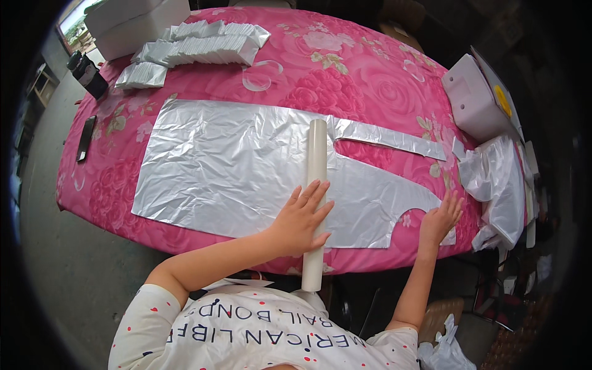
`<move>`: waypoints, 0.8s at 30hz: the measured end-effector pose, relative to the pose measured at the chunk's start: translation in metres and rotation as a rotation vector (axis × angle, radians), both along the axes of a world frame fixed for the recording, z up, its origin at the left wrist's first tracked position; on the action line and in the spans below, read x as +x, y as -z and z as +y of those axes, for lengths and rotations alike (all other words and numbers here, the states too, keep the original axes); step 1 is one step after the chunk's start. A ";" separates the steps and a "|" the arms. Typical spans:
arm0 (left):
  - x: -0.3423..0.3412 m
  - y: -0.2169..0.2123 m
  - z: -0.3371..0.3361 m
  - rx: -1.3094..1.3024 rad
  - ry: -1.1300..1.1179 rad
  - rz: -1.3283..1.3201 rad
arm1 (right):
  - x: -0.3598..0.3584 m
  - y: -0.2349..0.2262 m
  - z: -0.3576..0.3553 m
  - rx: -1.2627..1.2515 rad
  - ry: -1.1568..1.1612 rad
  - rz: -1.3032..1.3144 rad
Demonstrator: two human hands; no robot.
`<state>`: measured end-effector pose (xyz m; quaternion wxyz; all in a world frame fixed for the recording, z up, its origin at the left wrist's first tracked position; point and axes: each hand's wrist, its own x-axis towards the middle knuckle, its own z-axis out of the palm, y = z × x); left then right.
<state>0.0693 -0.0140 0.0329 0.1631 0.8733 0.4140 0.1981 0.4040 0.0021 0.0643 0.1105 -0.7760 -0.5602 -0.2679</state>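
The sheet lies beneath the tube, probably light, soft, slippery and easily creased; its edges suit holding. The tube, likely stiff and smooth, takes a mid-length grip. The left hand lies across the tube, fingers apart, unclamped. Right of the tube, the right hand, fingers extended, hides some sheet; contact is unclear.

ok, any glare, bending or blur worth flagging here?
Head view: creases on the silver sheet catch bright glare; the pink tablecloth's edge bows toward the black rim; upper left, the opening looks washed out; left hand and right hand look reasonably sharp.
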 end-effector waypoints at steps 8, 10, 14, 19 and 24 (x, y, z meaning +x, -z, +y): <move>0.006 0.004 0.004 -0.031 0.005 -0.019 | -0.095 0.057 -0.012 -0.368 -0.611 0.445; 0.005 0.004 0.003 -0.031 0.000 -0.016 | -0.054 0.064 -0.006 -0.316 -0.535 0.446; 0.009 0.003 0.004 -0.025 0.010 -0.038 | 0.046 0.072 -0.014 -0.205 -0.220 0.455; 0.014 0.006 0.004 -0.021 0.021 -0.054 | 0.099 0.069 -0.028 -0.165 -0.024 0.351; 0.015 0.006 0.006 -0.018 0.034 -0.039 | 0.074 0.048 -0.024 -0.071 0.071 0.341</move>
